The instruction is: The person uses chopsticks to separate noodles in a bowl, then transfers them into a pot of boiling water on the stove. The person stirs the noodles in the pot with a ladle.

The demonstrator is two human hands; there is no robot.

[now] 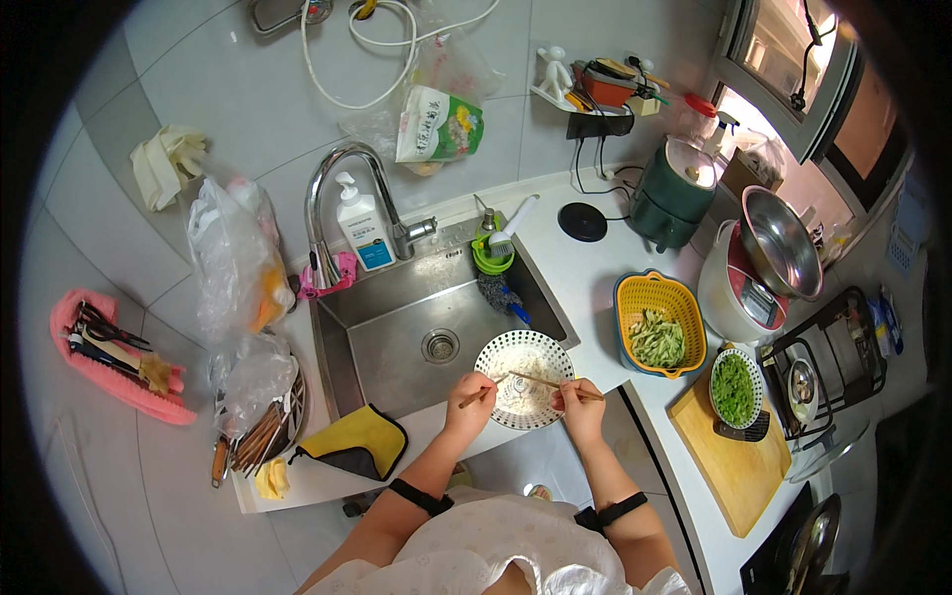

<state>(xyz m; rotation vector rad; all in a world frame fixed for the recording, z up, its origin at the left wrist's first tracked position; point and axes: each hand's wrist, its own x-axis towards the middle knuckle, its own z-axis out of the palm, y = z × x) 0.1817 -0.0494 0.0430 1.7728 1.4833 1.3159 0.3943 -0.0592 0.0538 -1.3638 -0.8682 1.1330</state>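
A white bowl with black dots (494, 349) stands before me at the sink's front right corner, with a white, flour-like coating inside. My left hand (470, 407) grips one wooden chopstick (474, 398) at the bowl's left side. On the opposite side, my right hand (580, 405) is closed around a second wooden chopstick (537, 381). The two sticks point inward, and their tips come near each other over the bowl; whether they touch, I cannot tell.
Behind the bowl lies the steel sink (387, 335) under a curved faucet (353, 149). To the right are a yellow basket of shredded green vegetable (658, 338), a wooden cutting board (732, 461) and a bowl of chopped greens (734, 387). A yellow cloth (357, 442) lies left.
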